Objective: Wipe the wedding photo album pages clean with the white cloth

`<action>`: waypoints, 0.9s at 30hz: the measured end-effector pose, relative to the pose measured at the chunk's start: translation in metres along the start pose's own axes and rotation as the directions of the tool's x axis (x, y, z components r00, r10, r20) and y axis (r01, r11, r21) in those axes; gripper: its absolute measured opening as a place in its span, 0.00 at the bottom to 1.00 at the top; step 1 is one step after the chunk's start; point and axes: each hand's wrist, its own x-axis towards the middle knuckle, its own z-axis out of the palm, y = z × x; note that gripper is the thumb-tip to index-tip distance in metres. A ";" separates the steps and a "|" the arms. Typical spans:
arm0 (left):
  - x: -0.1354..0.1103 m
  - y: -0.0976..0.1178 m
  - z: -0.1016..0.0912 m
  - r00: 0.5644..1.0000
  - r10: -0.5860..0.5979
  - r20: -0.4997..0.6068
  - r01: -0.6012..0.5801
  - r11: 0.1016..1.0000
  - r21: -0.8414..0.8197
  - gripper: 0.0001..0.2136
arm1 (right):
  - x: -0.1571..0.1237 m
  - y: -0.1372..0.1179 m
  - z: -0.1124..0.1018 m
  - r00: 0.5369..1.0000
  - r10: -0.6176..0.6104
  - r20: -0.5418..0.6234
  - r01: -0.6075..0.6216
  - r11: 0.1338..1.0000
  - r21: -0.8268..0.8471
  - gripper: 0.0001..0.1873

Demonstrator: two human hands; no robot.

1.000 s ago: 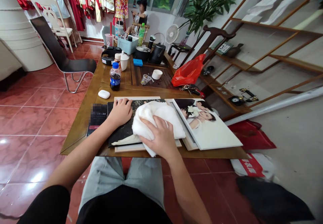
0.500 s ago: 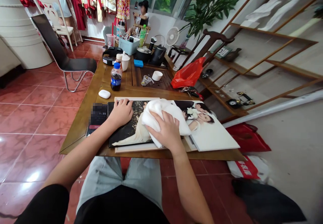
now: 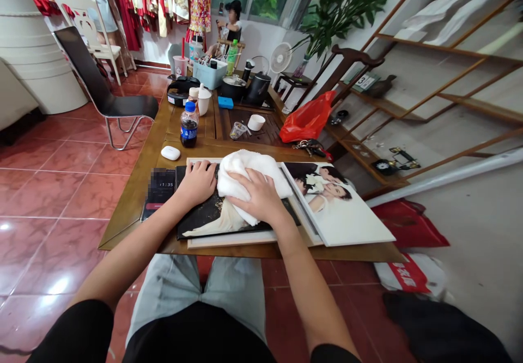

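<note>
A dark photo print (image 3: 204, 218) lies on a wooden table (image 3: 143, 177), on top of a pale-edged board. My left hand (image 3: 198, 182) rests on its upper left part, fingers curled down onto the surface. My right hand (image 3: 255, 197) presses a white cloth (image 3: 249, 169) onto the print's upper middle, fingers bent over the cloth. To the right, a second print with a wedding portrait (image 3: 337, 202) lies tilted, partly over the stack.
A phone (image 3: 159, 191) and white earbud case (image 3: 170, 153) lie left of the print. Farther back stand a cola bottle (image 3: 188, 126), cups, a kettle and a red bag (image 3: 306, 119). A black chair (image 3: 104, 93) stands at left, shelves at right. A person sits by the window.
My right hand has swept the cloth from the print's lower middle out to the right, then back up toward my left hand. The left hand has stayed put.
</note>
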 end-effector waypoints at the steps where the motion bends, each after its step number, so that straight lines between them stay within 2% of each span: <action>1: 0.000 0.000 0.000 1.000 -0.002 -0.001 0.002 1.000 -0.001 0.20 | 0.002 0.004 0.000 0.999 0.036 -0.006 -0.036 0.999 -0.004 0.32; 3: 0.000 0.001 0.000 1.000 -0.005 0.001 0.005 1.000 -0.001 0.21 | 0.007 0.011 0.000 0.989 0.145 -0.040 -0.146 0.989 -0.014 0.32; 6: 0.000 0.002 -0.001 1.000 -0.010 0.002 0.010 1.000 0.006 0.21 | 0.010 0.016 0.001 0.942 0.319 -0.101 -0.323 0.946 -0.030 0.32; 8: 0.000 0.002 -0.001 1.000 -0.011 0.003 0.011 1.000 0.006 0.21 | 0.011 0.016 0.002 0.918 0.376 -0.127 -0.384 0.922 -0.043 0.33; 10: 0.000 0.003 -0.002 1.000 -0.012 0.006 0.012 1.000 0.004 0.21 | 0.011 0.016 0.004 0.915 0.376 -0.146 -0.388 0.920 -0.058 0.33; 13: 0.000 0.003 -0.003 1.000 -0.017 0.010 0.017 1.000 0.008 0.21 | 0.010 0.016 0.007 0.937 0.304 -0.173 -0.312 0.950 -0.019 0.34; 16: -0.001 0.004 -0.005 1.000 -0.020 0.007 0.020 1.000 0.015 0.21 | 0.011 0.017 0.008 0.974 0.098 -0.205 -0.072 0.989 0.128 0.36; 18: -0.001 0.005 -0.007 1.000 -0.020 0.014 0.020 1.000 0.019 0.20 | 0.011 0.017 0.008 0.971 -0.054 -0.231 0.102 0.974 0.203 0.36; 20: -0.002 0.005 -0.009 0.999 -0.019 0.027 0.018 1.000 0.020 0.20 | 0.008 0.016 0.005 0.956 -0.133 -0.261 0.194 0.956 0.222 0.34; 24: -0.002 0.006 -0.011 0.999 -0.019 0.037 0.019 1.000 0.018 0.20 | -0.001 0.017 -0.003 0.936 -0.136 -0.325 0.215 0.951 0.224 0.27; 27: -0.002 0.006 -0.010 0.999 -0.016 0.037 0.015 1.000 0.019 0.19 | -0.006 0.016 -0.007 0.961 -0.108 -0.256 0.172 0.954 0.244 0.22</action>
